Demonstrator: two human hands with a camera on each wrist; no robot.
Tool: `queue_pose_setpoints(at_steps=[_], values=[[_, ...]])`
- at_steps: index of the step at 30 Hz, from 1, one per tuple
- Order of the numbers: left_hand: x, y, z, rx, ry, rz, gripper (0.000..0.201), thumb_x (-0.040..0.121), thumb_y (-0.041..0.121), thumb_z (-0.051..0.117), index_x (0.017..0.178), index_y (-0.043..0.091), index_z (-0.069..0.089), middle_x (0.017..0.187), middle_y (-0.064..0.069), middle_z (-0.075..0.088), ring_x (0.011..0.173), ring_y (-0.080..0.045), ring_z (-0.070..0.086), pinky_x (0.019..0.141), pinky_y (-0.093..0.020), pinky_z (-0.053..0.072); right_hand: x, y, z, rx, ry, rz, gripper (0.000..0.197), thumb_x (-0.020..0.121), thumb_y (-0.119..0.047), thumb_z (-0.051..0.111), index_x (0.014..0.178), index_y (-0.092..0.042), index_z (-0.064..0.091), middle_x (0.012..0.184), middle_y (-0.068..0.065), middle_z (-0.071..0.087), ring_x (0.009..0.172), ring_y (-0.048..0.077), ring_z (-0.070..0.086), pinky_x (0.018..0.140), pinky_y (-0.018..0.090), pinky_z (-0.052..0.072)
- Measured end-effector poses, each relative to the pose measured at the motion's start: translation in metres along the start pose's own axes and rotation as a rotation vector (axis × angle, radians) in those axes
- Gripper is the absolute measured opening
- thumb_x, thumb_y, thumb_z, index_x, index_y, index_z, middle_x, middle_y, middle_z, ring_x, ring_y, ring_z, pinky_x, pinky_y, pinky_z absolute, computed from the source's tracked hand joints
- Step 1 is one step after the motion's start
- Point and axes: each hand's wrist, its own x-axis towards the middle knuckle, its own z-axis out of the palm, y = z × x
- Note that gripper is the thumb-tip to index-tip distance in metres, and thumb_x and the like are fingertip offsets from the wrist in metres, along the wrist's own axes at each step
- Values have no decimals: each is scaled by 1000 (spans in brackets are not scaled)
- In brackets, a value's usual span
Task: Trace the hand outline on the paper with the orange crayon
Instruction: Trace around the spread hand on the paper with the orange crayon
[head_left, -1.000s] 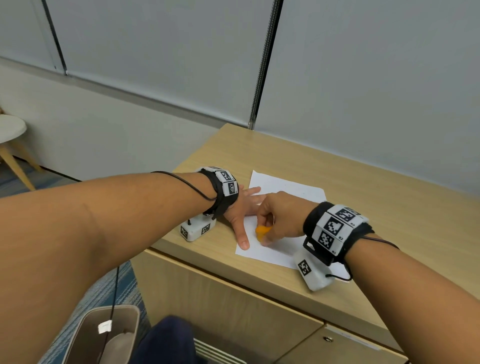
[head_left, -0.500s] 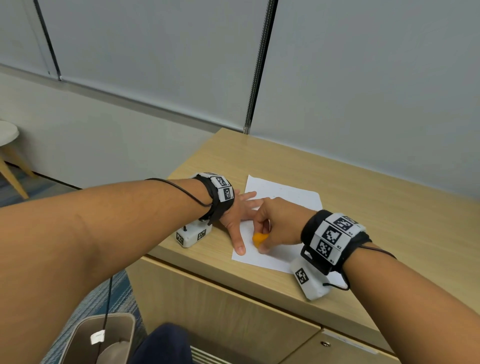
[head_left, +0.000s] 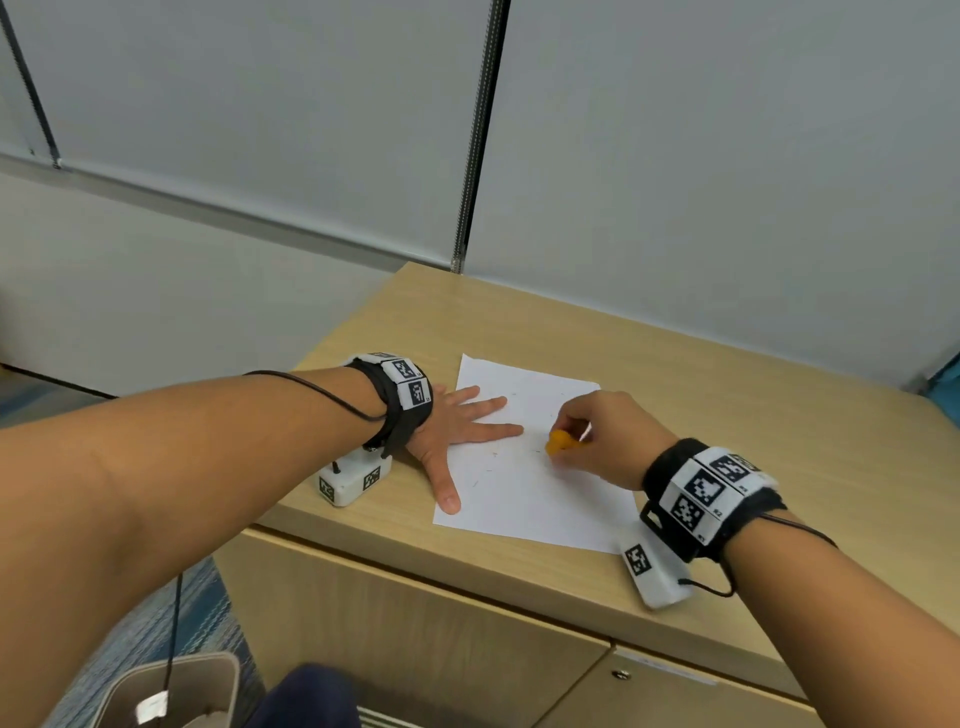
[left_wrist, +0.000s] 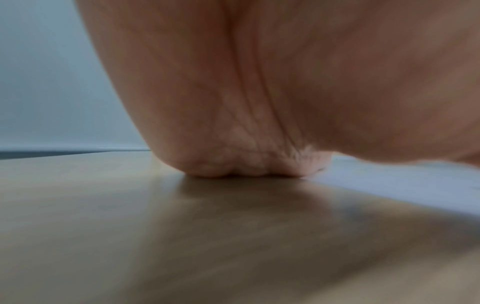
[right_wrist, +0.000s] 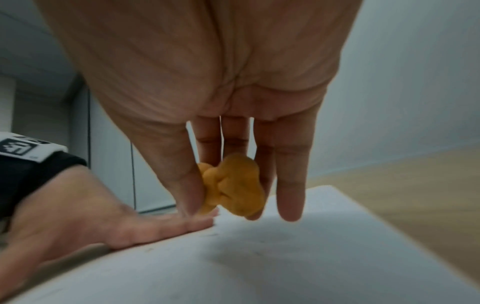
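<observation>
A white sheet of paper (head_left: 524, 488) lies on the wooden cabinet top (head_left: 675, 374). My left hand (head_left: 457, 426) lies flat with fingers spread, its fingers on the paper's left part and its thumb along the left edge. My right hand (head_left: 587, 441) pinches a lumpy orange crayon (head_left: 561, 441) between thumb and fingers, just right of the left fingertips and slightly above the sheet. In the right wrist view the crayon (right_wrist: 231, 187) sits between thumb and fingers above the paper (right_wrist: 259, 257), near the left hand (right_wrist: 103, 224). The left wrist view shows only the heel of the left hand (left_wrist: 259, 102) on the wood.
The cabinet's front edge (head_left: 467, 561) runs close below the paper. A grey wall stands behind. A beige bin (head_left: 171, 696) sits on the floor at the lower left. Bare wood stretches right of the paper.
My right hand with the crayon has moved from beside the left thumb to the right, past the fingertips, and has come off the left hand. The left hand stays flat.
</observation>
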Motion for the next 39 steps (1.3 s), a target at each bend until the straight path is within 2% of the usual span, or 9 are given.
queue_pose_setpoints(at_steps=[2,7,14,18,23,27,30,33,39], values=[[0,0,0,7,4,-2,132,52,85,67,141,59,-27,156,12,-37,148,-28,-24,116,-62,-7,-5,13,0,-25,-24,43,5,85,-21,74,86,-16,75,85,-3,70,81,19,65,74,31,56],[-1,1,0,7,11,0,132,50,87,65,141,58,-27,157,10,-36,148,-29,-25,115,-64,-7,-14,24,2,-28,-28,87,4,88,-19,69,86,-16,71,79,-8,63,70,11,55,61,19,41],[-8,11,2,-16,-10,-31,131,50,89,62,138,60,-31,155,12,-40,146,-28,-29,113,-68,-7,-19,23,6,-43,-52,76,8,90,-19,64,93,-16,70,91,-1,68,81,21,62,73,29,51],[-15,21,4,-9,-24,-62,129,54,91,59,138,57,-32,155,9,-40,146,-30,-28,113,-69,-6,-17,21,6,-60,-72,86,9,89,-20,64,91,-14,71,93,2,70,88,24,66,74,30,53],[-29,37,8,-14,-26,-123,126,55,97,50,141,54,-31,157,8,-37,148,-32,-24,116,-64,-3,-18,25,-3,-45,-54,61,6,88,-18,67,89,-17,73,89,-2,68,84,20,64,73,28,51],[-37,50,7,14,22,-179,117,58,102,35,146,52,-24,162,4,-26,151,-34,-10,118,-60,5,-20,28,-12,-60,-1,66,4,91,-20,68,93,-18,71,96,-1,70,84,17,62,77,28,52],[-43,60,2,26,62,-212,109,63,100,30,150,51,-14,166,1,-11,149,-36,12,117,-56,19,-24,30,-16,-33,18,93,7,91,-22,70,95,-16,71,98,0,71,86,19,66,80,32,56],[-49,74,-9,60,84,-243,106,66,98,26,153,47,-4,164,-6,9,140,-36,33,110,-50,32,-31,33,-16,27,-11,130,8,90,-21,72,95,-15,72,96,1,73,72,13,69,75,32,61],[-58,104,-34,111,83,-198,97,78,90,26,155,33,19,149,-10,37,125,-32,49,88,-40,40,-36,29,-11,-83,-38,163,11,91,-19,66,97,-11,72,98,4,71,81,19,63,74,30,54]])
